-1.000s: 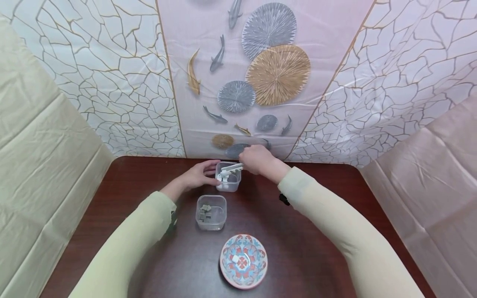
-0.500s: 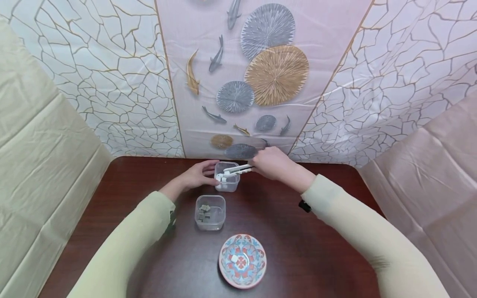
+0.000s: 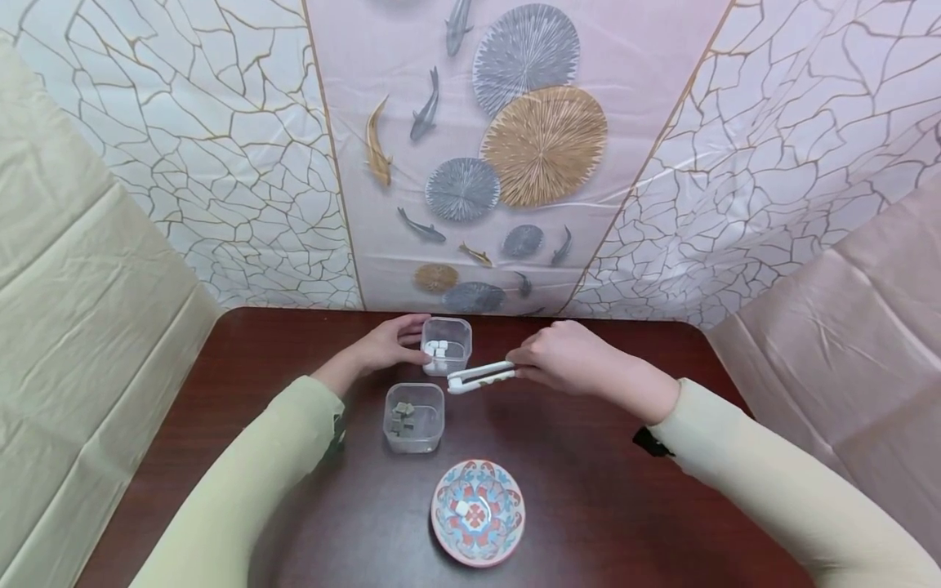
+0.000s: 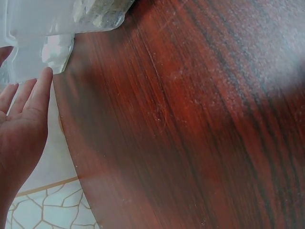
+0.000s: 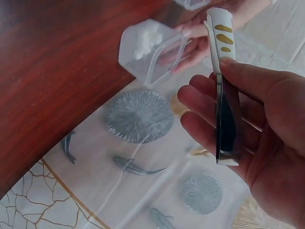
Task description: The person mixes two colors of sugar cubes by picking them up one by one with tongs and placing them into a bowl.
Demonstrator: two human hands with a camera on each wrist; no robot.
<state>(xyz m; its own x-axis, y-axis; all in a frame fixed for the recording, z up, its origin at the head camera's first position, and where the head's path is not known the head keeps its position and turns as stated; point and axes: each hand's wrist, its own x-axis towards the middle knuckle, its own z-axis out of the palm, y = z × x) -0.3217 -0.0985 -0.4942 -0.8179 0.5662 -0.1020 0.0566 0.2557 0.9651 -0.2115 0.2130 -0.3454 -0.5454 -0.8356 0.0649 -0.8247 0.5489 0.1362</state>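
Observation:
My right hand (image 3: 569, 357) grips white tongs with gold marks (image 3: 491, 376) near their rear end. Their tips are apart from the far clear plastic container (image 3: 461, 359), just right of its front corner; whether they pinch anything I cannot tell. Several white cubes (image 3: 439, 350) lie in that container. My left hand (image 3: 384, 345) holds its left side, thumb at the front corner and fingers farther back. In the left wrist view, the hand (image 4: 23, 129) reaches toward the container. The right wrist view shows the tongs (image 5: 223, 43) lying across the fingers, thumb on top.
Nearer on the dark wooden table (image 3: 588, 482) stands a second clear container (image 3: 426, 445) with several grey-green pieces (image 3: 403, 415). In front of it sits a patterned bowl (image 3: 478, 554) with one white cube (image 3: 462, 508). A patterned cloth (image 3: 456, 106) hangs along the table's back edge.
My right hand has drawn the tongs out of the far container and moved right and toward me. The left hand stays at the container's side.

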